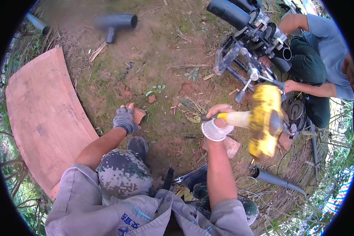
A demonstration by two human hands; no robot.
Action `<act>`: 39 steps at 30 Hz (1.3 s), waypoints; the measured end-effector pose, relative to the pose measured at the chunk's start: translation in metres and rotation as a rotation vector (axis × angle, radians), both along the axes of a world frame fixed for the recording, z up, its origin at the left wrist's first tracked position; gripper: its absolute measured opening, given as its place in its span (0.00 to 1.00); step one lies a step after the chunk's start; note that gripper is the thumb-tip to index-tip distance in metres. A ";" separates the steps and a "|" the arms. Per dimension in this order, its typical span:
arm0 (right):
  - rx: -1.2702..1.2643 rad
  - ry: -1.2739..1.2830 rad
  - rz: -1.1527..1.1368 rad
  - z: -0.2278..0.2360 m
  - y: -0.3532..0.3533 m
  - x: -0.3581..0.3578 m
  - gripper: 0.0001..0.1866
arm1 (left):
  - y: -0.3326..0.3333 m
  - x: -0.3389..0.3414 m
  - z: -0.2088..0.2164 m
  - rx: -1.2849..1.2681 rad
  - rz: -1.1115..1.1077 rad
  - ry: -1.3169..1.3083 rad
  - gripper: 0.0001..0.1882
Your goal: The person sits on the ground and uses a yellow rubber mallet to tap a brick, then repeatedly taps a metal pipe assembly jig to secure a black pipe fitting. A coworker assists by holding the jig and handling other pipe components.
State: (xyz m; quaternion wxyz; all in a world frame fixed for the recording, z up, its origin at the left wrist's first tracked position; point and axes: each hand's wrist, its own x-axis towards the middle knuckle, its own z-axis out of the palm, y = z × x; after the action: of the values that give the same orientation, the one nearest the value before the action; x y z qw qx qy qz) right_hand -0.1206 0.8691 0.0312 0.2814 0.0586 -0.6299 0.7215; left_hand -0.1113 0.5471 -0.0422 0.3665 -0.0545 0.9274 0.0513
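My left hand (126, 120), in a grey glove with bare fingertips, is down on the soil with its fingers against a reddish broken brick (139, 115). My right hand (217, 122), in a white glove with bare fingers, is closed round the handle of a hammer with a bulky yellow head (265, 121). That head is blurred and worn dark in places; it hangs to the right of the hand, in front of the machine's lower part. Partly behind my right forearm lies another brick (233, 147).
A plywood board (47, 106) lies at the left. At the far left is a black tee pipe fitting (118, 23). A metal pipe clamping machine (259, 43) holds black pipes at the far right; a co-worker (326, 51) crouches there, hand at its bar. A black pipe (279, 179) lies near right.
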 end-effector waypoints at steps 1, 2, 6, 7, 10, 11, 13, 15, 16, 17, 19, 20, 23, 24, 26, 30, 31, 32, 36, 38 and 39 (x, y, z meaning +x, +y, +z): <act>0.280 -0.288 -0.216 -0.062 0.011 0.034 0.27 | 0.001 0.000 -0.002 0.000 -0.020 0.025 0.63; 0.577 -0.596 -0.376 -0.121 0.025 0.068 0.24 | 0.007 -0.002 -0.002 0.009 -0.043 0.030 0.63; 0.636 -1.329 -0.055 -0.120 0.025 0.053 0.25 | -0.003 0.001 -0.004 -0.005 -0.036 0.024 0.63; 0.598 -1.342 -0.060 -0.119 0.023 0.058 0.24 | -0.004 0.000 -0.003 -0.007 -0.035 0.020 0.63; 0.677 -1.028 -0.191 -0.102 0.024 0.064 0.17 | -0.001 -0.002 -0.005 0.025 -0.014 -0.015 0.64; 0.588 -0.930 -0.210 -0.094 0.030 0.064 0.14 | 0.003 -0.008 0.002 0.042 -0.021 -0.048 0.65; 0.467 -0.614 -0.165 -0.032 0.022 0.030 0.13 | -0.005 0.000 -0.002 0.030 0.008 -0.051 0.66; 0.115 -0.500 -0.122 0.044 0.001 0.008 0.19 | -0.004 -0.002 0.003 -0.001 0.024 -0.076 0.67; -0.012 -0.333 -0.061 0.057 -0.007 0.002 0.21 | -0.004 0.000 -0.003 -0.022 0.007 -0.031 0.66; -0.009 -0.247 -0.030 0.052 -0.008 0.004 0.21 | -0.007 0.005 -0.012 -0.044 -0.003 0.014 0.66; -0.043 -0.260 0.010 0.003 -0.004 0.025 0.23 | -0.002 0.008 -0.014 -0.049 -0.016 0.030 0.66; -0.083 -0.351 0.013 -0.047 0.000 0.054 0.24 | 0.005 0.002 -0.007 -0.032 -0.025 0.009 0.66; 0.682 -1.249 -0.115 -0.122 -0.003 0.115 0.25 | 0.004 -0.001 0.001 -0.012 -0.058 -0.005 0.67; 0.616 -1.393 0.000 -0.114 -0.007 0.109 0.25 | 0.001 0.000 -0.001 -0.012 -0.067 -0.009 0.67; 0.513 -1.433 -0.017 -0.124 0.010 0.105 0.24 | 0.003 -0.002 -0.002 -0.003 -0.040 -0.014 0.66; 0.460 -0.972 -0.127 -0.041 -0.001 0.055 0.22 | -0.002 0.000 -0.003 -0.001 -0.013 -0.011 0.66; 0.280 -0.837 -0.097 -0.023 0.002 0.038 0.21 | -0.001 -0.001 -0.001 -0.001 -0.019 -0.014 0.67; 0.185 -0.642 -0.096 0.008 -0.003 0.017 0.21 | -0.002 -0.002 0.002 -0.004 -0.023 -0.016 0.67; -0.019 -0.212 -0.013 0.060 -0.019 -0.020 0.26 | -0.006 -0.009 0.018 0.026 -0.022 -0.130 0.70; -0.091 -0.300 -0.007 -0.014 -0.022 0.012 0.28 | -0.005 -0.008 0.012 0.011 -0.013 -0.139 0.71; 0.220 -0.438 -0.200 -0.076 -0.016 0.046 0.27 | 0.000 -0.011 0.011 0.013 -0.022 -0.130 0.71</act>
State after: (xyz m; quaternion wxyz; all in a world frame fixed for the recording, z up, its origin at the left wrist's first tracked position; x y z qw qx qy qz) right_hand -0.0747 0.8531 -0.0446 0.2002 -0.1313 -0.7533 0.6126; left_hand -0.1224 0.5469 -0.0313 0.4268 -0.0452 0.9019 0.0495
